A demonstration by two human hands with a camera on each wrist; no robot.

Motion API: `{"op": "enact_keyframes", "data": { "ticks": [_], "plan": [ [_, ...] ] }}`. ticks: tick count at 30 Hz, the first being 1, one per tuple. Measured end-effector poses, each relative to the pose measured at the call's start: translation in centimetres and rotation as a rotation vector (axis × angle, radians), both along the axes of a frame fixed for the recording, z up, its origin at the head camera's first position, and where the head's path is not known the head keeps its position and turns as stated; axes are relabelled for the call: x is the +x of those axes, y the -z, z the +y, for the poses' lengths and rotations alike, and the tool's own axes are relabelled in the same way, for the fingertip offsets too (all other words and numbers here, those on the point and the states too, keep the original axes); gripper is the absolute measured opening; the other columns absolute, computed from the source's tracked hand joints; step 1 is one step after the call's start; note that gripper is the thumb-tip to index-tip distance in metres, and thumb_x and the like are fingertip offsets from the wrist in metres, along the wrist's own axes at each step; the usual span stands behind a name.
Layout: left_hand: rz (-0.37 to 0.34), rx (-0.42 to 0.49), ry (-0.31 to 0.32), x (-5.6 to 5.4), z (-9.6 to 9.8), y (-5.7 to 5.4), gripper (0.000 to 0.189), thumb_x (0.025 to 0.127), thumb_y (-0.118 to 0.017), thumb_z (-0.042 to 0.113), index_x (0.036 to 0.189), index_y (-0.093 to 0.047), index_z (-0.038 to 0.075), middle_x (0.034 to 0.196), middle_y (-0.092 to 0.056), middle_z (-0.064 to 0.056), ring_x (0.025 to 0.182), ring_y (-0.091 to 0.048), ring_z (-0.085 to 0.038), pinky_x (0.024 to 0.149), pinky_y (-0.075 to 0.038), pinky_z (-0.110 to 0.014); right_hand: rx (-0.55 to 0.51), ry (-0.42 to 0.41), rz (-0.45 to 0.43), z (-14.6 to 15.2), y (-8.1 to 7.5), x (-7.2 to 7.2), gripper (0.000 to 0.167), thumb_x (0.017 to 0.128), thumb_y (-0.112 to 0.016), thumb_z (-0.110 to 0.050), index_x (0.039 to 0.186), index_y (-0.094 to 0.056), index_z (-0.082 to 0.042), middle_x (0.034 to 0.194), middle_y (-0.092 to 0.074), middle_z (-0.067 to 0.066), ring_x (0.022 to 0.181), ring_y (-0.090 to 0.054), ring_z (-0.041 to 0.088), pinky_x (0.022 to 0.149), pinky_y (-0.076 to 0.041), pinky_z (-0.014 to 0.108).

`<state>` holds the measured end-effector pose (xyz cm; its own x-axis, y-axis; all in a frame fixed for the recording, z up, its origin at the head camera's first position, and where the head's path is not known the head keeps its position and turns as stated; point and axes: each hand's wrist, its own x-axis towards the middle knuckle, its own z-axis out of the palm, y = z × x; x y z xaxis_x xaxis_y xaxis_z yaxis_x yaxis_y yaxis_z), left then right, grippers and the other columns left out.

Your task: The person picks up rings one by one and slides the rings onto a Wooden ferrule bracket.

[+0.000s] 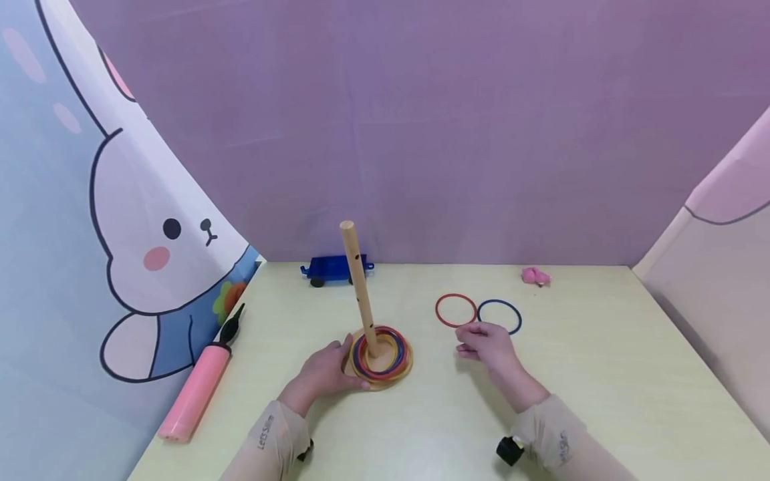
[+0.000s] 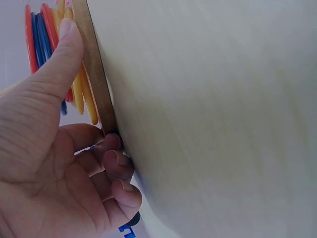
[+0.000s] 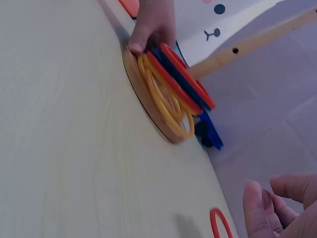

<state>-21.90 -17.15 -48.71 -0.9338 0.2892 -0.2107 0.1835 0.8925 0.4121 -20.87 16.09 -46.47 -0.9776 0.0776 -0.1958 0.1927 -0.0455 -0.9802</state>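
Note:
My left hand [image 1: 325, 371] grips the round wooden base [image 2: 96, 74] of a ring toss stand, thumb on its near side and the other fingers around the edge. From the base rises an upright wooden post [image 1: 359, 287] with small dark holes. Red, blue and yellow rings [image 3: 181, 82] lie stacked around the foot of the post. My right hand [image 1: 490, 344] hovers to the right of the stand with loosely bent fingers and nothing in them. Just beyond it, a red ring [image 1: 455, 294] and a blue ring [image 1: 519, 315] lie side by side on the table.
A blue toy wagon [image 1: 329, 268] stands at the back edge behind the post. Farther right lies a small pink object [image 1: 535, 276]. On the left side is a pink hand pump [image 1: 197, 391] with a black nozzle. Fabric curtains [image 1: 457, 133] border the table.

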Motion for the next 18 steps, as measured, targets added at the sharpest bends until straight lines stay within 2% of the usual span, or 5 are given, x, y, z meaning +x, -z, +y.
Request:
{"op": "enact_keyframes", "data": {
  "ticks": [7, 18],
  "plan": [
    [0.013, -0.005, 0.012, 0.0, 0.0, -0.1, 0.113, 0.067, -0.081, 0.061, 0.151, -0.033, 0.004, 0.132, -0.053, -0.022, 0.117, -0.055, -0.039, 0.097, -0.045, -0.053, 0.062, 0.05, -0.01, 4.1, 0.5, 0.2, 0.032, 0.094, -0.062, -0.002, 0.119, -0.056, 0.018, 0.099, -0.069, 0.017, 0.072, -0.069, 0.015, 0.07, -0.058, 0.027],
    [0.033, -0.002, 0.029, 0.1, 0.0, -0.2, 0.111, 0.067, -0.082, 0.059, 0.15, -0.034, 0.003, 0.125, -0.057, -0.02, 0.111, -0.058, -0.036, 0.094, -0.047, -0.051, 0.162, 0.139, -0.057, 8.9, 2.3, 0.1, 0.037, 0.095, -0.061, -0.004, 0.124, -0.054, 0.017, 0.093, -0.07, 0.015, 0.071, -0.068, 0.012, 0.069, -0.059, 0.027]
  ]
}}
